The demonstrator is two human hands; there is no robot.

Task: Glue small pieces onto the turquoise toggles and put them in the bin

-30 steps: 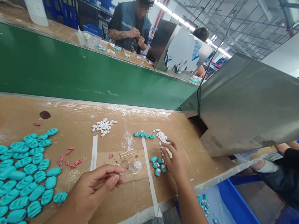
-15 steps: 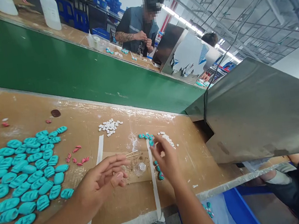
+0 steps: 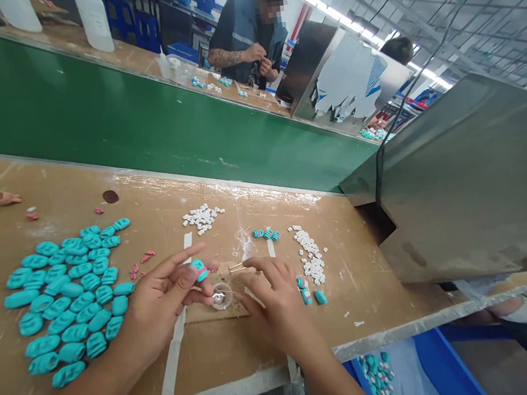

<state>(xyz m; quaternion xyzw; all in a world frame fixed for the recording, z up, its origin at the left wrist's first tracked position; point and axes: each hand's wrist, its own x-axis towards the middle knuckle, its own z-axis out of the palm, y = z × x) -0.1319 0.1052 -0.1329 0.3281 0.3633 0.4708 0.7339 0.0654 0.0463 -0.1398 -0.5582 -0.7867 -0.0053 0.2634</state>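
My left hand [image 3: 167, 296] pinches a small teal piece with a pink stripe [image 3: 199, 270] between thumb and fingers. Just below that piece, a small clear round cup [image 3: 222, 296] stands on the table. My right hand [image 3: 272, 292] is lowered palm down, fingers apart and bent, its fingertips at the ends of thin wooden sticks [image 3: 237, 266]; whether they touch is unclear. Behind it lie several striped teal pieces [image 3: 267, 234], with more [image 3: 305, 290] to its right beside a plain teal one [image 3: 320, 297].
Many plain teal pieces [image 3: 70, 288] cover the left side of the table. Small white pieces lie in two piles [image 3: 201, 218] [image 3: 311, 249]. A metal housing [image 3: 474, 191] stands at right, a green belt [image 3: 150, 131] runs behind. Below the edge is a blue bin [image 3: 437, 362]. A co-worker [image 3: 251, 35] sits opposite.
A striped teal piece is now in my left hand, where none showed before. My right hand has come away from the back row of striped pieces, down and left to the sticks.
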